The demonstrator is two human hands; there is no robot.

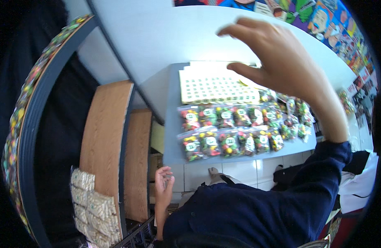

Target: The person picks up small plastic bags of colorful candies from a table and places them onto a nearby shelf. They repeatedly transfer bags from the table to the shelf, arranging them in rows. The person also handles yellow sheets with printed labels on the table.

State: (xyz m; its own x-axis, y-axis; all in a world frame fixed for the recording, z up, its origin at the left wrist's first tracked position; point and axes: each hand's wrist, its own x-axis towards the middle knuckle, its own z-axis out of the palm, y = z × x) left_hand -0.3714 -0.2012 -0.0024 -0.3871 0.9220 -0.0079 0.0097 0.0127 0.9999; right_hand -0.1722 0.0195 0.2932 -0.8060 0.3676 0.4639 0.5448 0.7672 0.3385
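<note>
My right hand (265,52) is raised over the back of a grey table (173,124), its thumb and fingers apart and nothing held. Partly beneath it lies a stack of sticker sheets (218,86) with rows of small printed labels. Two rows of clear bags of colourful candies run across the table, among them a front-left bag (192,147) and a back-left bag (190,116); many bear round white labels. More candy bags (289,124) crowd the right side. Low at the table's left front corner, my left hand (164,183) is empty with its fingers slightly curled.
Wooden shelves (106,124) stand at the left, one holding bags of pale, stick-like snacks (96,207). A higher shelf edge (32,117) carries colourful candy bags. Behind the table is a white wall (153,34); a colourful picture collage (327,24) fills the upper right. Tiled floor (240,170) shows below.
</note>
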